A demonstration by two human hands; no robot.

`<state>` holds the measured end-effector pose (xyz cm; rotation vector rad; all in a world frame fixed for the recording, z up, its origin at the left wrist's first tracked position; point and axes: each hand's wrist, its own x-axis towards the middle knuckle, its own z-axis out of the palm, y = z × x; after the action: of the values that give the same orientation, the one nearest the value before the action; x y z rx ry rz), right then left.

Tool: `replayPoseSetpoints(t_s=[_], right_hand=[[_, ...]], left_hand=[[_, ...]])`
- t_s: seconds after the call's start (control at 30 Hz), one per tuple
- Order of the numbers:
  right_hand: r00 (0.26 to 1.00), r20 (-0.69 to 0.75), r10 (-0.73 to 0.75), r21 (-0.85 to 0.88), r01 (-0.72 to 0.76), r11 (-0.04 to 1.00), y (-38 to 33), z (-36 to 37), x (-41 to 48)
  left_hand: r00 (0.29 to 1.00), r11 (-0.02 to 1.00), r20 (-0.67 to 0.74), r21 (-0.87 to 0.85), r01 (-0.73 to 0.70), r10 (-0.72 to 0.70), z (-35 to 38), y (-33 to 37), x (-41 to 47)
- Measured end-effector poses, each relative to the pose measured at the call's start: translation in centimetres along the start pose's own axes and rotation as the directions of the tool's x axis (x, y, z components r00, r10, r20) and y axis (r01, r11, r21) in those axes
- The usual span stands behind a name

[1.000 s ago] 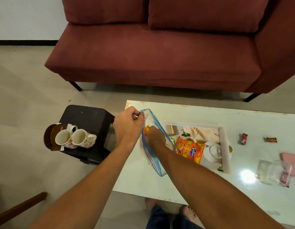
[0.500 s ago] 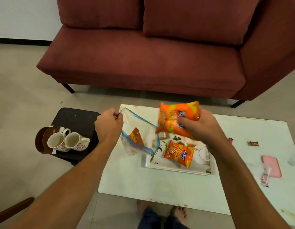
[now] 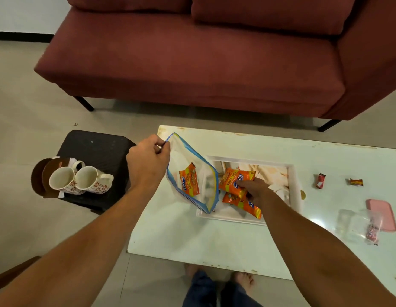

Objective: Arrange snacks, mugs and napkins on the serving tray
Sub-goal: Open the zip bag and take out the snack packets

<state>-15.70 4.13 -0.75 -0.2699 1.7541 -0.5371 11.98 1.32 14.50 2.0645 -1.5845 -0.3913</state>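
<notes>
My left hand (image 3: 148, 162) pinches the top corner of a clear zip bag (image 3: 192, 173) with a blue rim, holding it up over the table's left end. One orange snack packet (image 3: 189, 182) is still inside the bag. My right hand (image 3: 253, 188) presses a second orange snack packet (image 3: 233, 179) down onto the white serving tray (image 3: 295, 185). A third orange packet (image 3: 243, 203) lies on the tray under my wrist. Two floral mugs (image 3: 79, 180) stand on a black stool (image 3: 97, 149) to the left.
Two small wrapped candies (image 3: 320, 180) (image 3: 356, 181), a pink flat case (image 3: 382, 214) and a crumpled clear bag (image 3: 356, 224) lie on the white coffee table (image 3: 192, 235) to the right. A maroon sofa (image 3: 192, 63) stands behind. My bare feet show below the table edge.
My right hand pulled an orange packet out of the zip bag, lifted it, and has now lowered it onto the tray beside the first packet. The left hand kept holding the bag.
</notes>
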Motion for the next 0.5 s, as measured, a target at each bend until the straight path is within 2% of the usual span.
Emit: replayPoseSetpoints(t_s=[0.07,0.17,0.23,0.3,0.37,0.4,0.47,0.5], right_hand=[[0.997,-0.063,-0.035,-0.089,0.030,0.996,0.0,0.2,-0.3],[0.938,-0.257,-0.234,-0.451,0.097,0.887,-1.5,0.3,-3.7],[0.821,-0.368,-0.437,-0.453,0.252,0.855,-3.0,0.6,-7.9],[0.690,-0.386,-0.612,-0.304,0.531,0.791,-4.0,1.5,-12.7],[0.676,-0.199,-0.710,-0.220,0.675,0.704,-4.7,3.3,-16.7],[0.709,-0.048,-0.703,-0.253,0.673,0.695,-4.9,4.6,-17.9],[0.784,0.220,-0.580,-0.505,0.600,0.621,-5.1,7.5,-18.4],[0.838,0.255,-0.483,-0.652,0.517,0.554,-5.1,8.7,-17.9]], left_hand=[[1.000,1.000,-0.002,-0.023,-0.017,0.017,0.3,0.1,-0.2],[0.999,0.999,0.006,-0.018,-0.046,0.046,0.6,0.6,-0.5],[0.999,0.999,0.016,-0.021,-0.039,0.039,0.7,1.2,-0.6],[1.000,1.000,0.025,-0.021,-0.018,0.018,0.9,1.9,-0.7],[1.000,1.000,0.027,-0.003,-0.003,0.003,0.9,2.5,-0.7],[1.000,1.000,0.020,0.003,-0.001,0.001,0.7,2.9,-0.7],[1.000,1.000,0.003,0.010,-0.020,0.020,0.1,3.4,-0.9],[0.999,0.999,-0.003,0.016,-0.046,0.046,-0.1,3.5,-1.0]])
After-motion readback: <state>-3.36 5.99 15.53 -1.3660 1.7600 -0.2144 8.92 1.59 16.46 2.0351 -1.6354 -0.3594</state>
